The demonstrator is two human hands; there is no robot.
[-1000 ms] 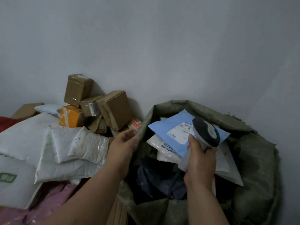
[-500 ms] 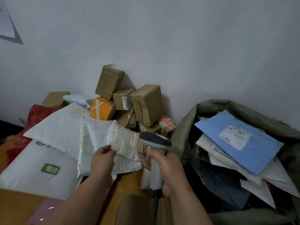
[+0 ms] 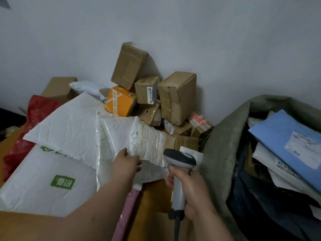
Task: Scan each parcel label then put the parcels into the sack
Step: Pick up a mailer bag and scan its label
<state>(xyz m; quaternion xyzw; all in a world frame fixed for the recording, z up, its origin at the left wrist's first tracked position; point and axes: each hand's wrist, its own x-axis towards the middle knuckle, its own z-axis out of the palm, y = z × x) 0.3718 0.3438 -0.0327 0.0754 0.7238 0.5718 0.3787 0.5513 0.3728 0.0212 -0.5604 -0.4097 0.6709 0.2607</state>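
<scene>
Bubble mailer [image 3: 139,141]: white, padded, crinkled, part wrapped in clear tape. It lies on top of the parcel heap, at mid-frame, left of the sack. No label shows on the upper face, so it likely sits underneath or out of view. Judged light, soft and floppy, and the taped film is probably slick. Best taken by the near edge or a corner, thumb under and fingers over. It should bend if lifted by one end only.

Left hand [image 3: 127,162]: fingertips at the mailer's near edge, fingers lightly bent. Whether they pinch it or only touch it cannot be told.

Right hand [image 3: 189,190]: fingers wrapped round the handle of the scanner [image 3: 179,173], head pointing toward the mailer, cable hanging below.

Sack [image 3: 224,153]: grey-green, open-mouthed, just right of the scanner. Holds a blue mailer [image 3: 278,136] with a white label, over pale and dark parcels.

Other stock: large white mailers [image 3: 43,185], one with a green logo, to the left. Brown boxes [image 3: 177,96] and an orange box [image 3: 119,101] stacked against the wall. Red bag [image 3: 40,108] at far left.
</scene>
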